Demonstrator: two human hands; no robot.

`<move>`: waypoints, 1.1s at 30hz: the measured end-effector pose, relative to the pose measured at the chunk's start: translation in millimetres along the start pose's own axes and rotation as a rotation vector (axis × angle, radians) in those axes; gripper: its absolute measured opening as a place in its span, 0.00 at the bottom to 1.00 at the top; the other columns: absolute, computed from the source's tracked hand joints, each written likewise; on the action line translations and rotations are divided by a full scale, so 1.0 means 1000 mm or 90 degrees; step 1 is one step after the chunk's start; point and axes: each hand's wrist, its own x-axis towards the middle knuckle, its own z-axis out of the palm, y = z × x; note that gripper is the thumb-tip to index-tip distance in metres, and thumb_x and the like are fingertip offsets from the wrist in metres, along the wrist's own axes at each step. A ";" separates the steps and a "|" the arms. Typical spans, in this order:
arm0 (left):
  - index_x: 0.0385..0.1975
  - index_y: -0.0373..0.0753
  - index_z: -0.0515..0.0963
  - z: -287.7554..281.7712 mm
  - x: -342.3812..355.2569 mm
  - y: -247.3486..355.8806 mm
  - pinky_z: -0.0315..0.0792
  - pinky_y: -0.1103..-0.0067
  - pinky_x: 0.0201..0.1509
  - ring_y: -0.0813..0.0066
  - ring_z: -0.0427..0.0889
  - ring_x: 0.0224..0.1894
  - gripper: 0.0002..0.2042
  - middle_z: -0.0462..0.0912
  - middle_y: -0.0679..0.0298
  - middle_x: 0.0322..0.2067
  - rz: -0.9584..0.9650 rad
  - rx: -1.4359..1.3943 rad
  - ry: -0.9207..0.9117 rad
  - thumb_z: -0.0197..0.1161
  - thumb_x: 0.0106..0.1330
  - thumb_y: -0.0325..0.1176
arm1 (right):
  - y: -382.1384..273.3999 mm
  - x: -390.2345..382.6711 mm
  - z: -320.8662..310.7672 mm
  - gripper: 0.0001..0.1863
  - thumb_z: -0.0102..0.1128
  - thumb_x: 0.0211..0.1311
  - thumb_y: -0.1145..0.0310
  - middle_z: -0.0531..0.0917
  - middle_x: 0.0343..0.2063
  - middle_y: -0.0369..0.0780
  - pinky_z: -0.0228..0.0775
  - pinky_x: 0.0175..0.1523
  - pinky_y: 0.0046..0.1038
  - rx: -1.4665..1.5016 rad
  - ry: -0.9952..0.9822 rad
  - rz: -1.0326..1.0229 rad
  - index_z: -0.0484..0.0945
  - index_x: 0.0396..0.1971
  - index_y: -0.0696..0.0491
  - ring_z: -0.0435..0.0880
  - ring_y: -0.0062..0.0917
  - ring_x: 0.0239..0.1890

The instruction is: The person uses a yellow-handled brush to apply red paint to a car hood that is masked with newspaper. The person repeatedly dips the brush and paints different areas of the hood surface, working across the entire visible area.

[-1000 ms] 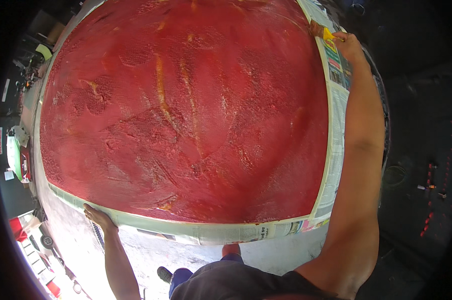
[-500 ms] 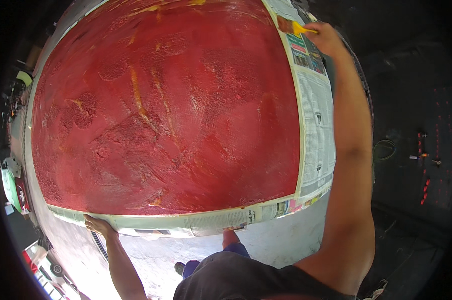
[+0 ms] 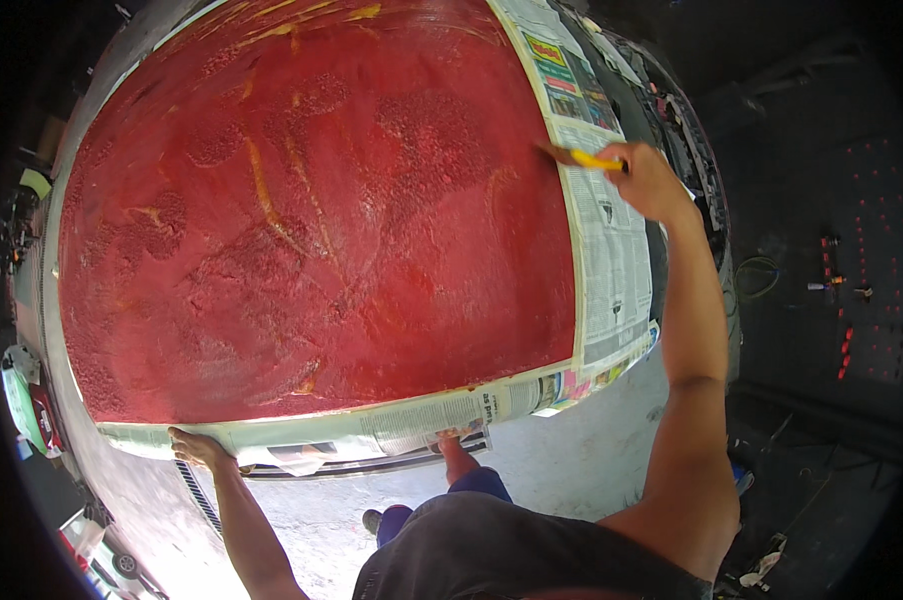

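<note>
A big curved panel [image 3: 311,220] coated in wet, streaky red paste fills the view. Newspaper masking [image 3: 611,260] runs down its right edge and along the near edge. My right hand [image 3: 651,180] is shut on a yellow-handled tool [image 3: 583,158] whose tip touches the panel's right edge over the newspaper. My left hand [image 3: 199,447] rests flat on the near left edge of the masked border, fingers spread, holding nothing.
Pale concrete floor [image 3: 551,470] lies below the panel, with my legs and a shoe [image 3: 373,520] visible. A dark area with red-marked items [image 3: 851,290] is at the right. Clutter and a green object [image 3: 19,395] sit at the far left.
My right hand with the tool has come down the right edge from the far corner toward me. The view has shifted; my left hand stays on the near edge.
</note>
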 end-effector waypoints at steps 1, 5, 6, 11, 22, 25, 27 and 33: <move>0.67 0.25 0.59 -0.001 0.000 0.000 0.59 0.52 0.76 0.40 0.59 0.71 0.48 0.60 0.36 0.65 -0.003 0.003 0.006 0.29 0.70 0.71 | -0.002 0.014 -0.001 0.16 0.60 0.62 0.75 0.86 0.40 0.51 0.74 0.51 0.37 0.032 0.025 0.009 0.83 0.50 0.55 0.86 0.44 0.44; 0.68 0.25 0.57 -0.002 -0.003 0.001 0.58 0.53 0.77 0.41 0.58 0.72 0.49 0.58 0.37 0.67 0.009 -0.009 0.003 0.27 0.70 0.72 | -0.008 0.088 0.036 0.17 0.60 0.63 0.71 0.86 0.40 0.52 0.75 0.52 0.38 0.077 0.231 -0.029 0.81 0.52 0.54 0.86 0.46 0.45; 0.69 0.26 0.57 -0.002 -0.002 0.002 0.58 0.53 0.77 0.41 0.58 0.72 0.49 0.57 0.37 0.67 0.008 -0.005 -0.005 0.27 0.70 0.72 | -0.008 0.102 0.048 0.17 0.61 0.63 0.71 0.86 0.41 0.54 0.75 0.52 0.39 0.074 0.257 -0.012 0.81 0.52 0.54 0.85 0.47 0.45; 0.69 0.27 0.57 -0.003 -0.003 -0.002 0.58 0.52 0.76 0.41 0.57 0.72 0.48 0.57 0.37 0.68 0.013 0.031 -0.014 0.25 0.71 0.71 | 0.004 0.084 0.080 0.18 0.61 0.62 0.72 0.84 0.39 0.58 0.76 0.48 0.45 -0.029 0.201 -0.026 0.80 0.53 0.52 0.85 0.49 0.44; 0.63 0.21 0.61 -0.001 0.001 -0.003 0.60 0.50 0.73 0.39 0.61 0.69 0.48 0.60 0.32 0.63 0.041 0.091 0.027 0.24 0.72 0.70 | -0.016 -0.172 0.049 0.11 0.61 0.66 0.68 0.84 0.31 0.49 0.76 0.40 0.39 0.032 0.056 0.042 0.81 0.46 0.54 0.85 0.40 0.33; 0.66 0.21 0.58 -0.002 -0.001 -0.002 0.60 0.51 0.74 0.38 0.59 0.70 0.48 0.58 0.32 0.65 0.032 0.085 0.025 0.24 0.72 0.70 | -0.008 -0.150 0.027 0.10 0.60 0.68 0.68 0.83 0.26 0.44 0.72 0.36 0.29 0.132 0.085 0.110 0.82 0.44 0.57 0.82 0.26 0.28; 0.69 0.22 0.53 -0.002 -0.004 0.000 0.59 0.50 0.74 0.38 0.57 0.72 0.49 0.55 0.33 0.68 0.021 0.060 0.007 0.25 0.72 0.70 | -0.002 -0.104 0.037 0.12 0.58 0.70 0.66 0.83 0.24 0.40 0.70 0.34 0.27 0.228 0.195 0.076 0.82 0.45 0.58 0.79 0.21 0.26; 0.72 0.24 0.48 -0.006 -0.009 0.003 0.56 0.48 0.76 0.38 0.49 0.75 0.48 0.48 0.36 0.72 -0.001 0.063 -0.010 0.25 0.72 0.70 | 0.013 -0.059 0.092 0.14 0.57 0.69 0.62 0.83 0.24 0.37 0.62 0.25 0.20 0.507 0.196 0.243 0.83 0.46 0.55 0.75 0.14 0.22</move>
